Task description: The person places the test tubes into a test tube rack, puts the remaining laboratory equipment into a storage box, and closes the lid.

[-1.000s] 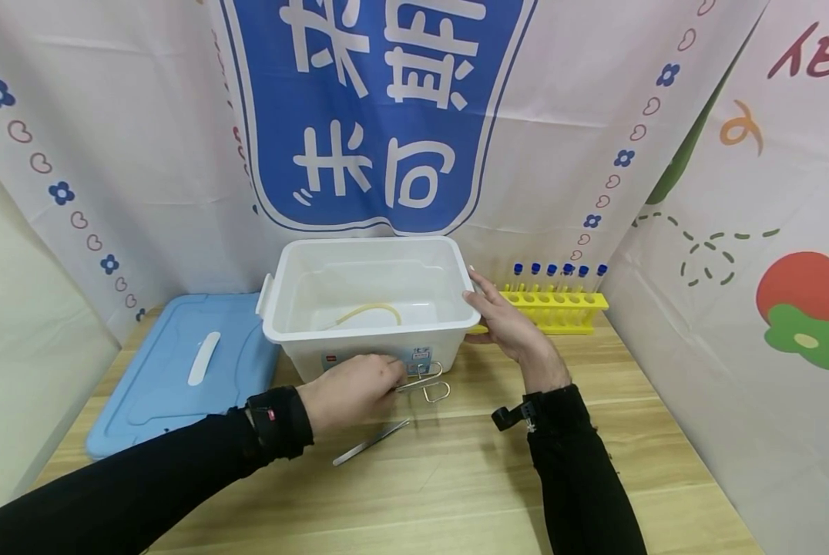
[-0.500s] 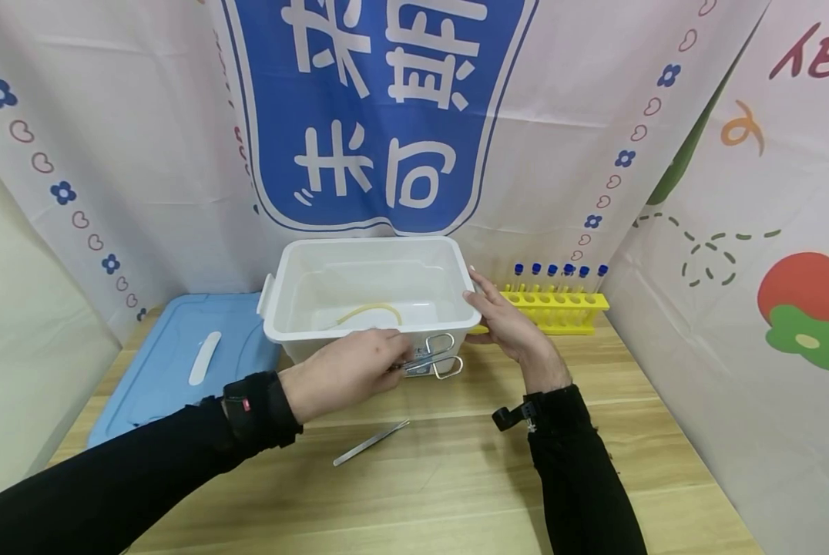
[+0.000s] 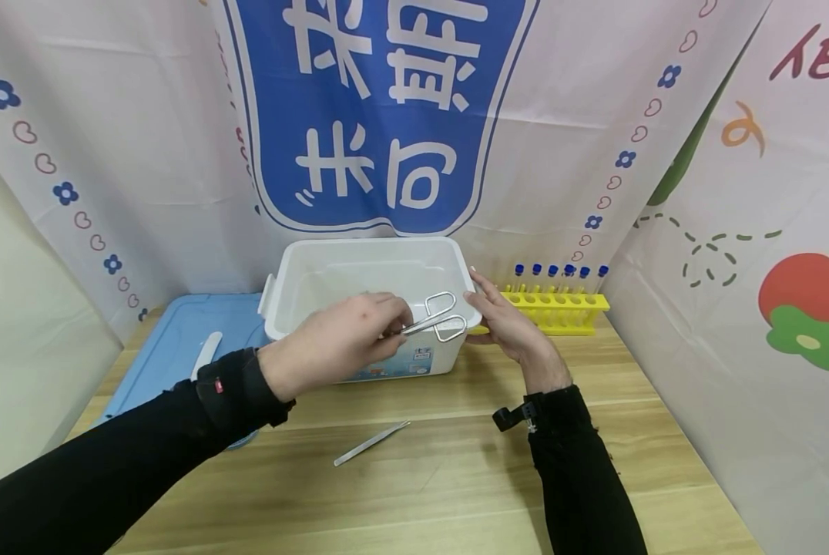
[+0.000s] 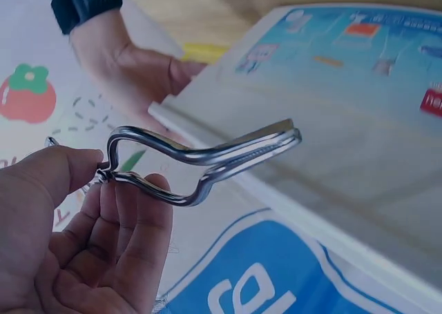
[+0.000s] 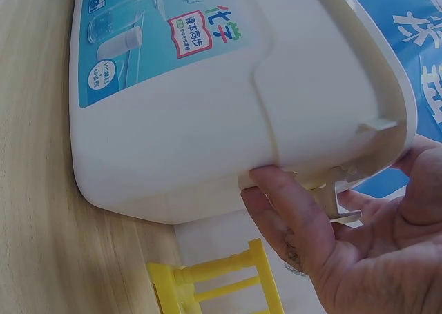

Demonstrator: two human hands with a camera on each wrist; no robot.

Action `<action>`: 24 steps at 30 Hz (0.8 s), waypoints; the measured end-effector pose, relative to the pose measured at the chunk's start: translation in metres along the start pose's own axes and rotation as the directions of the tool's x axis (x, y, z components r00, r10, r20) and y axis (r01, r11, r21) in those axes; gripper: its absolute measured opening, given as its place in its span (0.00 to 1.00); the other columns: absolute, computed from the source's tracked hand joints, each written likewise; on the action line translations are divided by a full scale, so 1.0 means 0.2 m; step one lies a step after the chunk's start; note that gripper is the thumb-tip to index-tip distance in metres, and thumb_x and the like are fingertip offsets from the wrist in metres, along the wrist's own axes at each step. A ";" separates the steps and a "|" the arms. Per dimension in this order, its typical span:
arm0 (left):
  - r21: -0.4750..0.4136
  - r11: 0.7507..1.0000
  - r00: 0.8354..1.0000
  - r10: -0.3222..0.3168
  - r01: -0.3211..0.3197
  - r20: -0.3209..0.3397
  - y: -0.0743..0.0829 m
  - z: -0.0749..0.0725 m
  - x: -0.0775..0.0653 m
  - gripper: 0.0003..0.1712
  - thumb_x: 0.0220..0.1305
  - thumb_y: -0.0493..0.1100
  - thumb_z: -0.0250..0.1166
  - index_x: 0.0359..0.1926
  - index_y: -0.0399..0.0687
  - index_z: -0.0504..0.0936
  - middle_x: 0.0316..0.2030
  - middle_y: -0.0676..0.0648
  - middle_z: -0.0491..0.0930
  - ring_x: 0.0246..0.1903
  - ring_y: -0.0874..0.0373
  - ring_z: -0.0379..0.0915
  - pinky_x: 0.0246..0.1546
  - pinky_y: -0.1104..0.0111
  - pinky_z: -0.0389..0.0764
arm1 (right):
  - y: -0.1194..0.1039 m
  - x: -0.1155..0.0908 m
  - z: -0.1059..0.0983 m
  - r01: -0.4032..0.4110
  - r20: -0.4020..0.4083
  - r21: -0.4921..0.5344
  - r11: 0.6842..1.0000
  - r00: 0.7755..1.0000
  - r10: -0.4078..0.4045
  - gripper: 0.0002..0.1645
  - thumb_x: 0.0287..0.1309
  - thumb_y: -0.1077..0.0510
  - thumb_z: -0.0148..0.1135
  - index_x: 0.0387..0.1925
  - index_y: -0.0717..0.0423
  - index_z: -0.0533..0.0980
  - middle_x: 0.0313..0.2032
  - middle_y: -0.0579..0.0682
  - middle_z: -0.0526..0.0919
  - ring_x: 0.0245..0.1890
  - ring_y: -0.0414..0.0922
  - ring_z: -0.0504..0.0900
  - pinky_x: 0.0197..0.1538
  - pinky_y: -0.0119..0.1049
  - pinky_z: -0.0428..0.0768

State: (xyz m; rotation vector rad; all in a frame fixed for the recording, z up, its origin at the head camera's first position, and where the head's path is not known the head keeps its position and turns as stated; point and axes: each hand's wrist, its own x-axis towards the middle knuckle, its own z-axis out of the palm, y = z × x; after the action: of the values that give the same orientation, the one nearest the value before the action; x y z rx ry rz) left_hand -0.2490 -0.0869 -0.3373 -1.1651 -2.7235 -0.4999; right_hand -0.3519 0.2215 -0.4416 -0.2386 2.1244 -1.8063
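Note:
My left hand (image 3: 338, 331) pinches a pair of metal crucible tongs (image 3: 434, 322) near the pivot, over the front rim of a white plastic box (image 3: 373, 241). In the left wrist view the bowed ends of the tongs (image 4: 190, 155) lie close together beside the box wall. The wire finger loops point right in the head view. At the box's right end, my right hand (image 3: 511, 327) grips the side by its handle; the right wrist view shows the fingers (image 5: 293, 203) bent against it. Most of the box's inside is hidden behind my left hand.
Tweezers (image 3: 371, 444) lie on the wooden table in front of the box. A blue lid (image 3: 179, 347) with a white handle lies on the left, partly under my left arm. Right of the box stands a yellow rack (image 3: 556, 316) with several blue-capped test tubes (image 3: 552, 270). Printed cloth hangs behind.
My left hand has lifted the tongs from in front of the box to its front rim. It now covers the yellow tube seen inside earlier. My right hand stays in place.

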 end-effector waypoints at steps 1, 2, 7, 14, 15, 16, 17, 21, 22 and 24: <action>0.002 1.000 1.000 -0.005 0.005 -0.006 0.00 -0.01 0.00 0.09 0.84 0.39 0.73 0.58 0.42 0.89 0.48 0.46 0.92 0.41 0.59 0.86 0.45 0.66 0.95 | 0.00 0.00 0.00 -0.001 0.002 0.000 1.000 1.000 0.001 0.44 0.97 0.40 0.47 0.99 0.26 0.41 0.95 0.61 0.55 0.85 0.67 0.77 0.82 0.75 0.79; 0.005 1.000 1.000 -0.005 0.006 -0.013 -0.01 -0.02 0.01 0.09 0.84 0.39 0.73 0.58 0.42 0.89 0.47 0.46 0.92 0.41 0.59 0.86 0.46 0.66 0.95 | 0.00 0.00 0.00 -0.002 0.002 0.001 1.000 1.000 0.002 0.44 0.97 0.40 0.47 0.99 0.26 0.41 0.95 0.60 0.55 0.85 0.67 0.77 0.82 0.75 0.79; 0.006 0.999 0.998 -0.040 0.040 -0.043 -0.04 -0.07 0.03 0.10 0.84 0.38 0.73 0.60 0.42 0.89 0.49 0.45 0.93 0.44 0.56 0.88 0.48 0.62 0.96 | 0.00 0.00 0.00 -0.005 -0.001 0.002 1.000 1.000 0.005 0.44 0.97 0.39 0.47 0.99 0.26 0.42 0.96 0.58 0.53 0.85 0.67 0.76 0.82 0.75 0.79; -0.035 0.993 0.993 -0.111 0.109 -0.045 -0.12 -0.12 0.07 0.13 0.85 0.38 0.70 0.64 0.40 0.88 0.55 0.42 0.93 0.52 0.50 0.91 0.54 0.56 0.96 | 0.00 0.00 0.00 -0.003 0.000 -0.001 1.000 1.000 0.003 0.44 0.97 0.39 0.47 0.99 0.26 0.42 0.98 0.58 0.46 0.86 0.68 0.74 0.81 0.76 0.79; -0.044 0.993 0.992 -0.115 0.113 -0.045 -0.13 -0.12 0.07 0.14 0.86 0.37 0.69 0.65 0.40 0.88 0.56 0.42 0.92 0.53 0.49 0.91 0.56 0.55 0.96 | 0.01 0.00 0.00 -0.006 -0.001 0.004 1.000 1.000 0.006 0.44 0.97 0.39 0.47 0.99 0.26 0.42 0.98 0.57 0.46 0.87 0.68 0.74 0.81 0.76 0.79; -0.050 0.992 0.992 -0.121 0.119 -0.044 -0.14 -0.13 0.08 0.14 0.86 0.37 0.69 0.65 0.40 0.87 0.56 0.41 0.92 0.53 0.49 0.91 0.57 0.55 0.96 | 0.01 0.00 0.00 -0.003 0.001 0.001 1.000 1.000 0.003 0.44 0.97 0.39 0.47 0.99 0.26 0.42 0.98 0.57 0.45 0.87 0.69 0.74 0.81 0.76 0.79; -0.054 0.991 0.991 -0.125 0.123 -0.042 -0.16 -0.13 0.09 0.14 0.86 0.37 0.69 0.65 0.39 0.87 0.56 0.41 0.92 0.54 0.48 0.90 0.58 0.54 0.95 | 0.01 0.00 0.00 -0.003 0.002 0.002 1.000 1.000 0.003 0.44 0.97 0.39 0.47 0.99 0.26 0.42 0.98 0.57 0.44 0.87 0.69 0.73 0.81 0.76 0.78; -0.054 0.990 0.990 -0.135 0.133 -0.035 -0.21 -0.15 0.12 0.14 0.86 0.36 0.67 0.65 0.38 0.87 0.55 0.40 0.92 0.53 0.47 0.89 0.59 0.52 0.94 | 0.01 0.00 -0.01 -0.005 0.001 0.002 1.000 1.000 0.005 0.44 0.97 0.39 0.47 0.99 0.26 0.42 0.98 0.57 0.46 0.87 0.69 0.73 0.81 0.77 0.78; -0.052 0.989 0.990 -0.140 0.138 -0.032 -0.22 -0.15 0.13 0.14 0.87 0.36 0.67 0.65 0.37 0.87 0.54 0.40 0.91 0.53 0.47 0.88 0.59 0.52 0.93 | 0.00 0.00 -0.01 -0.005 0.001 0.001 1.000 1.000 0.005 0.44 0.97 0.39 0.47 0.99 0.26 0.42 0.98 0.58 0.46 0.87 0.69 0.73 0.82 0.77 0.78; -0.048 0.989 0.990 -0.140 0.139 -0.024 -0.24 -0.15 0.15 0.14 0.88 0.36 0.65 0.66 0.37 0.87 0.54 0.39 0.91 0.52 0.47 0.87 0.59 0.52 0.93 | 0.00 0.00 -0.01 -0.009 0.000 0.005 1.000 1.000 0.009 0.44 0.97 0.38 0.48 0.99 0.25 0.43 0.97 0.57 0.48 0.87 0.69 0.74 0.81 0.77 0.78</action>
State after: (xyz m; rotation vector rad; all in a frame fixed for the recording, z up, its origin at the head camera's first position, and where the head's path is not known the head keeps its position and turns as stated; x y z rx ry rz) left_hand -0.3050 -0.1089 -0.3129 -0.9740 -2.7974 -0.5948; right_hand -0.3522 0.2226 -0.4420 -0.2272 2.1173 -1.8064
